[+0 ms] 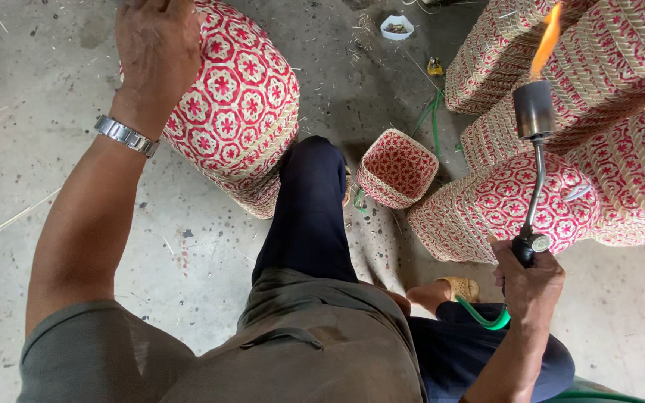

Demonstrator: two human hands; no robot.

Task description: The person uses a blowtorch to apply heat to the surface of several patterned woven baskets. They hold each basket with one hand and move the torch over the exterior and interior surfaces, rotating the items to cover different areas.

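Note:
My left hand [154,45] grips the top of a large red-and-cream woven basket [240,104] that stands tilted on the concrete floor, upper left of centre. A metal watch [126,135] is on that wrist. My right hand [529,280] holds a gas torch [535,149] by its black handle, at the lower right. The torch's metal nozzle points up and an orange flame [548,37] burns from it. A green hose [483,315] runs from the handle down past my knee. The flame is apart from the basket under my left hand.
A small woven basket [397,168] lies on the floor by my dark-trousered leg [307,209]. Several large red-and-cream baskets [599,89] are stacked at the right, close behind the torch. A small white dish [397,27] sits at the far top. Straw scraps litter the floor.

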